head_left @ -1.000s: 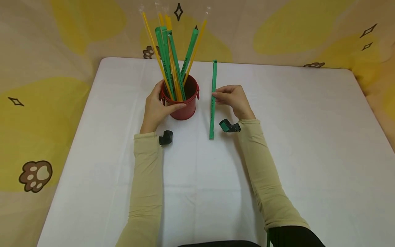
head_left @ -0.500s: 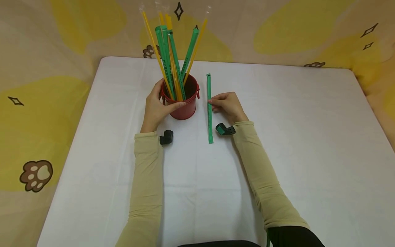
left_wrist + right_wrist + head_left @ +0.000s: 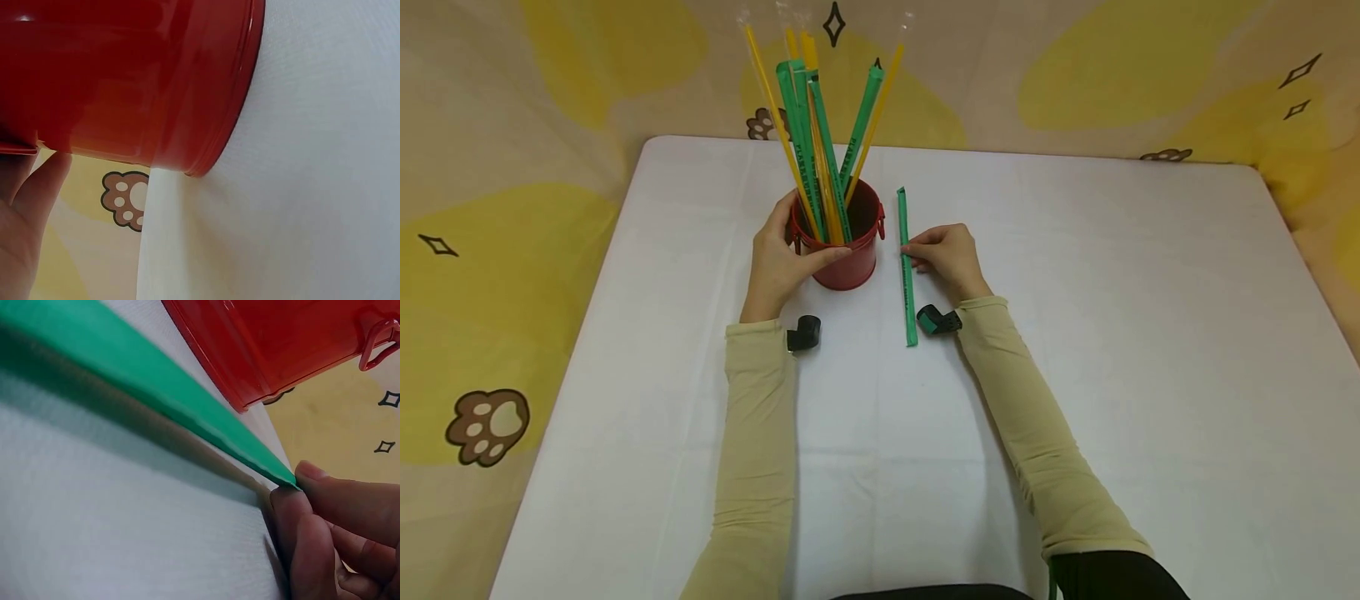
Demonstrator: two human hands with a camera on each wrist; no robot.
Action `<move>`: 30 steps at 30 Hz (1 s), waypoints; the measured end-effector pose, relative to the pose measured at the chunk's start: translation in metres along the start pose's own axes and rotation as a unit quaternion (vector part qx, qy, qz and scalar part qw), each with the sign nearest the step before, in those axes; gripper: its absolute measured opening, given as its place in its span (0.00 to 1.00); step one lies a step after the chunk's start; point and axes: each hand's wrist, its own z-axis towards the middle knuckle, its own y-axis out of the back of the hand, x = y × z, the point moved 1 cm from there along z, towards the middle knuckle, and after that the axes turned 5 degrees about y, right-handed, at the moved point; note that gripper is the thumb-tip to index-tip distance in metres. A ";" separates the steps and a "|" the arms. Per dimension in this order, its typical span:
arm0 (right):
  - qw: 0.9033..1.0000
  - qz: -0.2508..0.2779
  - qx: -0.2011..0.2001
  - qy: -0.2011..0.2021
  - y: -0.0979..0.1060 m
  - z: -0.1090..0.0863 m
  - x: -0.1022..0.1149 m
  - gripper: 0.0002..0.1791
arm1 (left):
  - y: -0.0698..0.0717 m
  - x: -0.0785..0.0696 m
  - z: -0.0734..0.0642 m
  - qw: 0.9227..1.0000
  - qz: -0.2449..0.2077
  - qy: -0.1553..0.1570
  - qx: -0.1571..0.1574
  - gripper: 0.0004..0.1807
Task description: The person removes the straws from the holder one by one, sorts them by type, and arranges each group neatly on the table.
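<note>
A small red metal bucket [image 3: 844, 271] stands upright on the table, holding several green paper-wrapped straws [image 3: 801, 142] and yellow straws in clear wrappers [image 3: 880, 112]. My left hand [image 3: 778, 258] grips the bucket from its left, thumb across the near side below the rim. Its far fingers are partly hidden behind the bucket. To the right of the bucket, my right hand [image 3: 951, 254] pinches a single green-wrapped straw [image 3: 906, 287] near its middle between thumb and fingertips. In the right wrist view that straw [image 3: 162, 394] runs low over the cloth and casts a shadow on it.
A white cloth-covered table [image 3: 880, 467] spreads around both arms. Behind it and at the left hangs a yellow and beige patterned curtain [image 3: 985, 75]. Small black cameras sit on the wrists, the left camera [image 3: 805, 333] and the right camera [image 3: 937, 321].
My right hand has brought the pinched straw leftward and a little nearer to me, closer to the bucket; the straw's far end now leans slightly left. My left hand and the bucket have stayed put.
</note>
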 end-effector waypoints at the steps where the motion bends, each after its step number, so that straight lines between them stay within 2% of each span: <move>1: 1.000 -0.007 -0.001 0.002 0.000 0.000 0.000 0.09 | 0.000 0.000 0.000 1.000 0.000 0.000 0.000 0.46; 4: 1.000 -0.013 -0.004 0.000 0.000 0.000 0.000 0.09 | 0.000 0.000 0.000 1.000 -0.002 0.000 -0.002 0.45; 13: 1.000 0.011 -0.006 -0.006 0.000 0.000 -0.001 0.09 | 0.000 0.001 -0.001 1.000 -0.015 -0.016 -0.007 0.46; 18: 1.000 -0.008 -0.006 -0.013 0.001 0.000 0.000 0.08 | 0.000 0.001 -0.001 1.000 -0.015 -0.019 -0.006 0.46; 25: 0.999 -0.047 -0.004 0.002 0.004 -0.002 0.001 0.09 | 0.000 0.002 0.000 1.000 -0.006 -0.009 -0.005 0.46; 30: 0.999 -0.049 -0.002 0.002 0.008 -0.001 0.001 0.09 | 0.000 0.002 0.000 1.000 -0.004 -0.006 -0.005 0.46</move>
